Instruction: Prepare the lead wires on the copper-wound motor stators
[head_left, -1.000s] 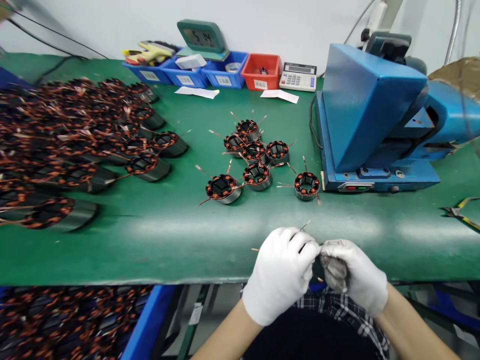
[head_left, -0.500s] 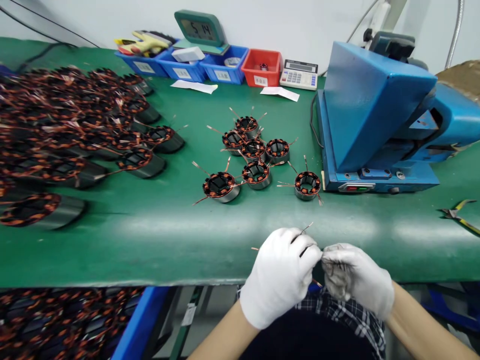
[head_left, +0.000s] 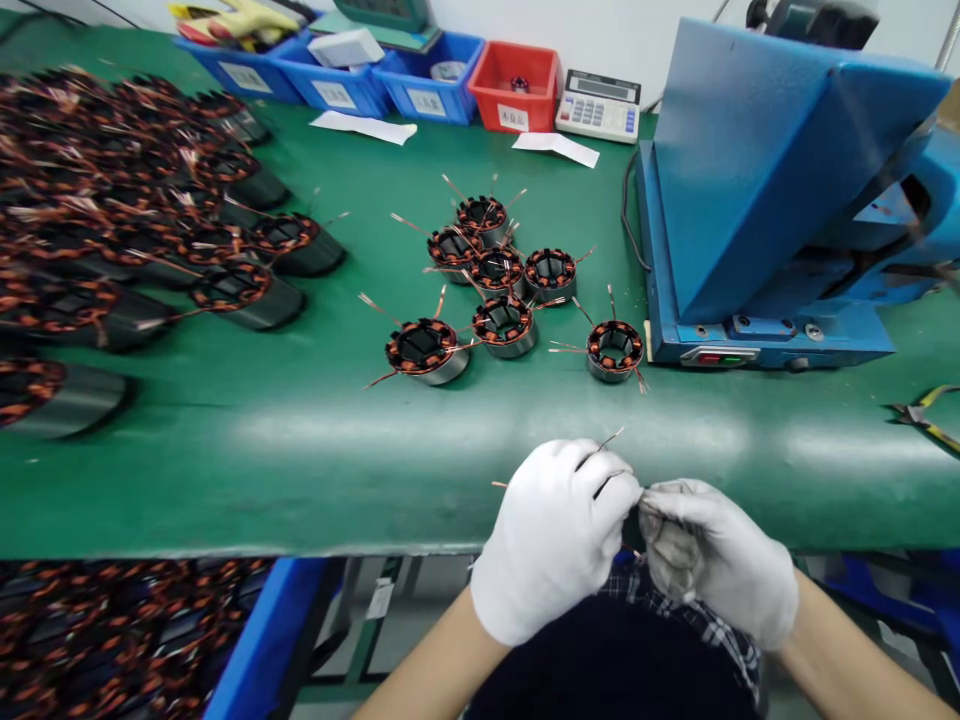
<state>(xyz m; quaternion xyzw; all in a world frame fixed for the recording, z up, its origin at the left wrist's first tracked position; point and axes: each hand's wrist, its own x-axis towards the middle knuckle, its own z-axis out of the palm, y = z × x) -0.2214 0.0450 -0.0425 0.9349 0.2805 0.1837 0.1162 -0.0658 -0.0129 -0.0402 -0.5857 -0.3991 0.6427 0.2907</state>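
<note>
At the front edge of the bench point(head_left: 300, 475), the gloved left hand point(head_left: 559, 535) is curling around a mostly hidden wire-wound part, whose wire ends point(head_left: 613, 437) are poking out past the glove. The gloved right hand point(head_left: 724, 555) is bringing its thumb and fingertips together right beside the left fingertips; whether they are pinching a wire, I cannot tell. Farther in from the front edge, a single wound ring point(head_left: 614, 372) is sitting near the blue machine point(head_left: 757, 190), and six wound rings point(head_left: 435, 372) are standing grouped to its left. Many more stators point(head_left: 262, 305) are crowding the bench's left side. Pliers point(head_left: 919, 415) are lying toward the right, while a red bin point(head_left: 515, 88) and a calculator point(head_left: 600, 105) are standing along the back edge.
</note>
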